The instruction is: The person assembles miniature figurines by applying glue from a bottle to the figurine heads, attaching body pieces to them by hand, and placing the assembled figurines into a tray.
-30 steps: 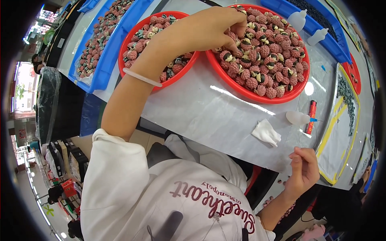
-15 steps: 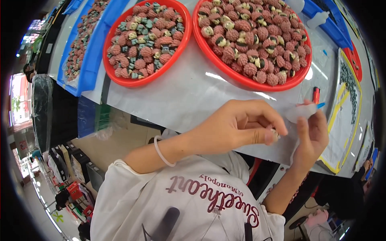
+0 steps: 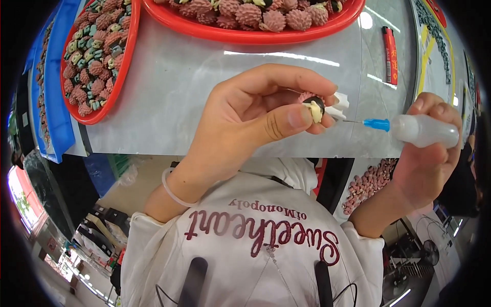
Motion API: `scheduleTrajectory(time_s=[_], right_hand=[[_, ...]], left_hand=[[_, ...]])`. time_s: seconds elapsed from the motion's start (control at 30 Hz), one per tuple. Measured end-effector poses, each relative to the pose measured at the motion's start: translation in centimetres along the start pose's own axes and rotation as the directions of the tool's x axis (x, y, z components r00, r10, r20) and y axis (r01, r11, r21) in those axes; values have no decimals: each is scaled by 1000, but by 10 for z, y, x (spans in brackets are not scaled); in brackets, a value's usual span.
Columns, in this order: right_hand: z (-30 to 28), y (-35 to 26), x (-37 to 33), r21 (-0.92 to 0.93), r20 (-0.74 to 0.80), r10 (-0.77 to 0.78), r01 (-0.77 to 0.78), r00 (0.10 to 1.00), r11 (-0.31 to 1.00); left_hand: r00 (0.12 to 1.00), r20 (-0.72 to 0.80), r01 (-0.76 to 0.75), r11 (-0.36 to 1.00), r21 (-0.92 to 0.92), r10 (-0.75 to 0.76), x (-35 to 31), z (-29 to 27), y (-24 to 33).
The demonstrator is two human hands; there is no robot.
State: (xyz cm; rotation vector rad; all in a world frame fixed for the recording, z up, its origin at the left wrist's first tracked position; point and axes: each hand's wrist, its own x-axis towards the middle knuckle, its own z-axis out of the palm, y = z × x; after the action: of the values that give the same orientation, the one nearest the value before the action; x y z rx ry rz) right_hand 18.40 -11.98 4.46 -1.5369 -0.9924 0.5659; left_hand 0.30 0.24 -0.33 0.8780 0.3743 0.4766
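My left hand pinches a small pink knobbly piece with black and cream parts on its face between thumb and fingers, above the table. In my right hand is a translucent needle-tip squeeze bottle, tilted on its side. Its blue hub and thin needle point left at the piece; whether the needle touches it I cannot tell. A crumpled white scrap, perhaps tissue, shows just behind my left fingertips.
A red tray of similar pink pieces stands at the back. Further left are another red tray with pink and grey-green pieces and a blue bin. A red lighter lies at right, near a yellow-edged board.
The bottle has swung round so its needle points left at the piece, and my right hand has moved right. My view has shifted nearer the table's front, with the trays further up.
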Motion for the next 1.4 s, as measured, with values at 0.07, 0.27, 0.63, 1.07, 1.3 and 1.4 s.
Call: scheduleTrajectory(time_s=[0.07,0.27,0.63,1.07,1.3,1.4], right_hand=[[-2,0,-2,-1,2,40,-40,999,999],[5,-3,1,-131,30,-53,56,998,990],[6,-25,-13,-317,107,-329,346,938,883],[-4,-6,-12,21,-205,-104,111,973,994],[14,37,30,-251,-60,-74,56,995,966],[16,33,32,-327,37,0,12,999,945]], left_hand=[[1000,12,-17,1000,24,17,0,0,-1],[1000,-22,7,1000,10,-6,-1,4,-2],[999,-28,38,999,-5,-38,-3,2,0],[995,92,32,996,-89,-24,2,2,0],[1000,28,2,1000,-13,-2,0,4,-2],[1000,-11,13,1000,-3,-14,-1,7,-1]])
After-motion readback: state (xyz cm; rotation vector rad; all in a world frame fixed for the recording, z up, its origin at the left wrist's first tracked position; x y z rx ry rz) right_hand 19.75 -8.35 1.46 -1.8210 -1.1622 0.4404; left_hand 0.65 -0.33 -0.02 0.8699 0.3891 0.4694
